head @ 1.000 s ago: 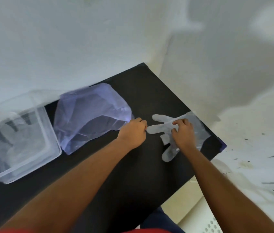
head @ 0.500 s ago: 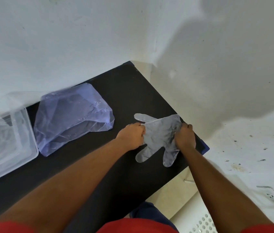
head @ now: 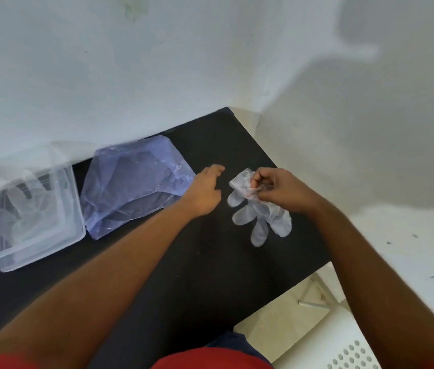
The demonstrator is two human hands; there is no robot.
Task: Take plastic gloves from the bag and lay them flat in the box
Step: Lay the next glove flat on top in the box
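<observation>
Table (head: pixel 199 275): black top, set into a white-walled corner; the landmark for all entries below

Box (head: pixel 74 198): clear plastic, at the table's left end against the back wall. Flat gloves (head: pixel 16 209) show through its walls, lying inside

Bag (head: pixel 136 187): bluish translucent plastic, crumpled, lying on the table just right of the box, near the back wall; whether it touches the box cannot be told

Glove (head: pixel 261 217): clear plastic, over the table's right part, near its right edge. Cuff end bunched and lifted, fingers hanging down toward the near side; whether the fingertips touch the table cannot be told

Right hand (head: pixel 277 190): over the table's right part, grip pinched on the glove's bunched cuff

Left hand (head: pixel 203 190): over the table between bag and glove, at the bag's right edge, apart from the glove. Grip released, fingers loosely curled, holding nothing

Sleeves: red, at the near edge of the view
</observation>
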